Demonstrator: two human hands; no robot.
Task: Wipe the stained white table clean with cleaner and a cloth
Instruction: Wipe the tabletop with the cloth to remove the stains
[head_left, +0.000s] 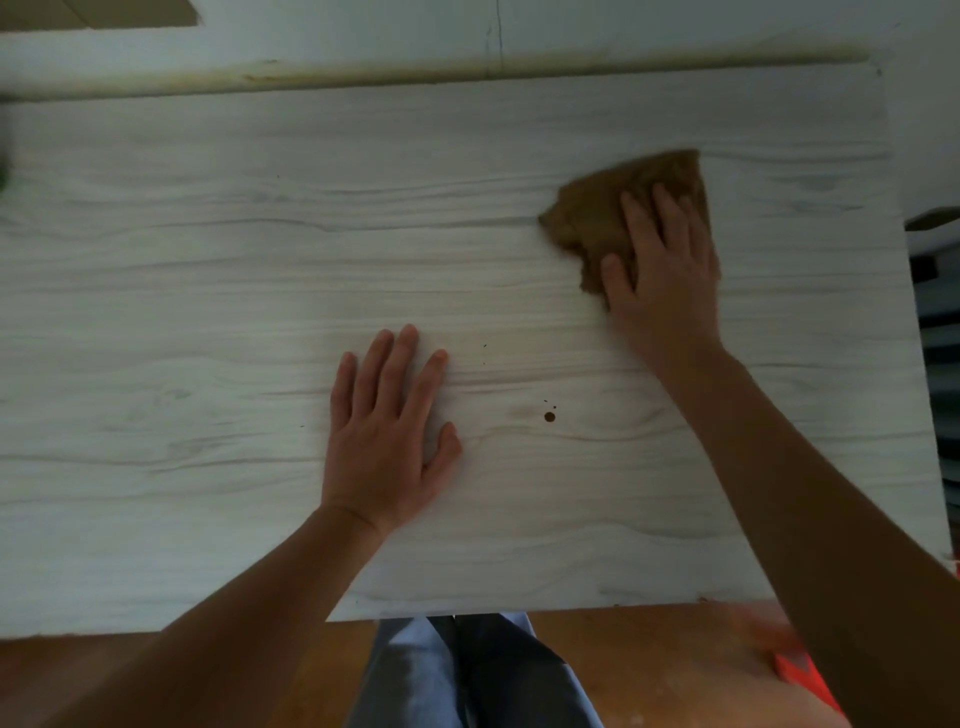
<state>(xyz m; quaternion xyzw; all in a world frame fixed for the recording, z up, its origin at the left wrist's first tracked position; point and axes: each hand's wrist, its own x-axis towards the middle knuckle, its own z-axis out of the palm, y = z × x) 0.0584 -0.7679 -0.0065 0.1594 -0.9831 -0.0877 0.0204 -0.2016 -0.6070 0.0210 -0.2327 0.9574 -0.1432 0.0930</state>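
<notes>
The white wood-grain table (208, 291) fills the view. My right hand (662, 270) presses flat on a crumpled brown cloth (597, 213) at the table's far right. Its edges look blurred. My left hand (387, 421) lies flat with fingers spread near the table's middle and holds nothing. A round brown stain (549, 417) with a few tiny specks beside it sits between my two hands, to the right of my left thumb. More small specks (484, 353) lie a little farther up. No cleaner bottle shows clearly.
A pale wall with a grimy ledge (467, 70) runs along the table's far edge. A blurred green object (4, 156) touches the left border. Beyond the table's right edge are dark items (935, 291). Below are wooden floor (649, 670), my legs and something orange (800, 675).
</notes>
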